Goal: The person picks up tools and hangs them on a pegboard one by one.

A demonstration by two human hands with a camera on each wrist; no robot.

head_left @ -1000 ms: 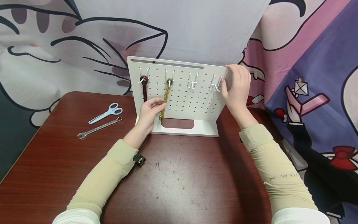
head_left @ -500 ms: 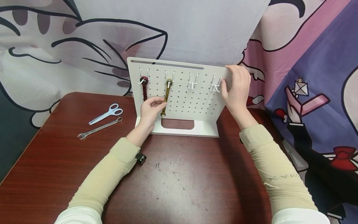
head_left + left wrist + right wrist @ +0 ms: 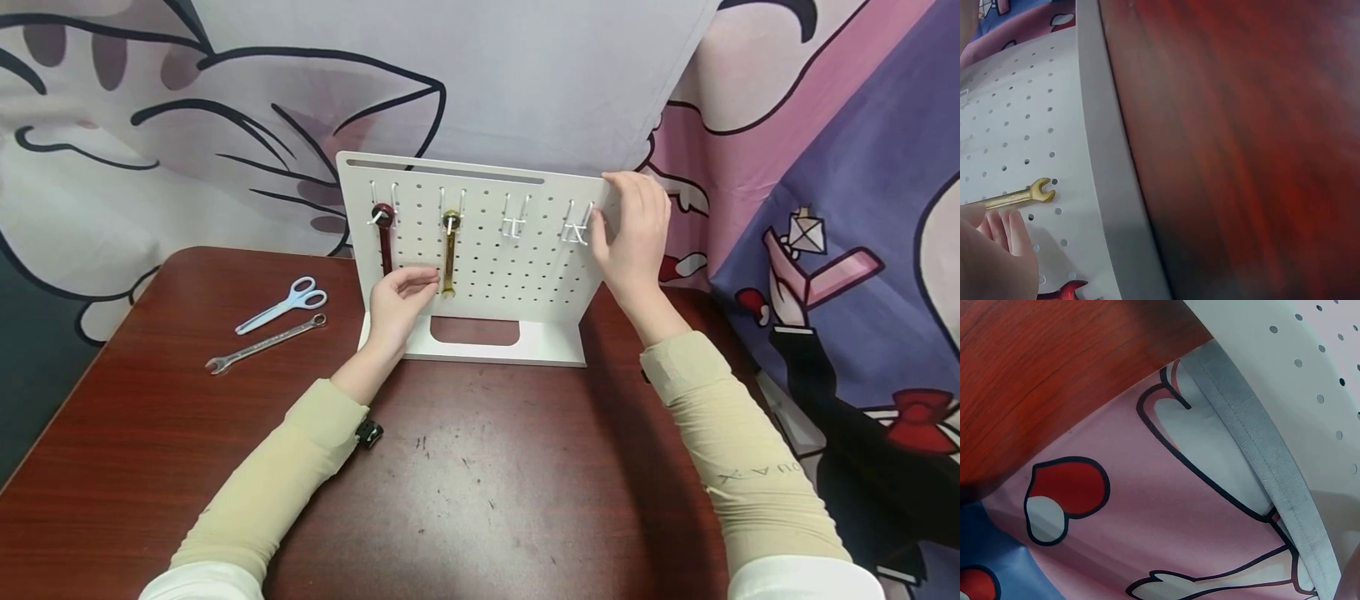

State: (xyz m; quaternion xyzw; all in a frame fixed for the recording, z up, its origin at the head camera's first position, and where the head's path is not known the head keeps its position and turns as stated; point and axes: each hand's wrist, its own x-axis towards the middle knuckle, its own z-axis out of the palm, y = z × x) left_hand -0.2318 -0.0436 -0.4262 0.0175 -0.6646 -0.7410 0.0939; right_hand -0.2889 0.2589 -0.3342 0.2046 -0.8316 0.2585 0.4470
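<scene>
A white pegboard stand (image 3: 540,275) rises from the table. From its second hook from the left hangs a gold wrench (image 3: 449,260), its open end pointing down. My left hand (image 3: 393,308) is just left of that wrench, fingers nearly straight and loose; in the left wrist view the fingertips lie right beside the gold shaft (image 3: 1013,199). A dark red wrench (image 3: 386,246) hangs from the leftmost hook, its lower end hidden behind the left hand in the head view. My right hand (image 3: 636,233) grips the board's upper right edge, thumb in front.
Two more white wire hooks (image 3: 513,223) sit on the board's right half. Light blue scissors (image 3: 281,306) and a silver combination wrench (image 3: 266,342) lie on the brown table (image 3: 480,467), left of the stand. A cartoon-print cloth (image 3: 540,92) hangs behind.
The gold wrench has swung from a slant to hanging straight, its lower end rising and moving right. My left hand has let go and moved slightly left. The right hand keeps its place.
</scene>
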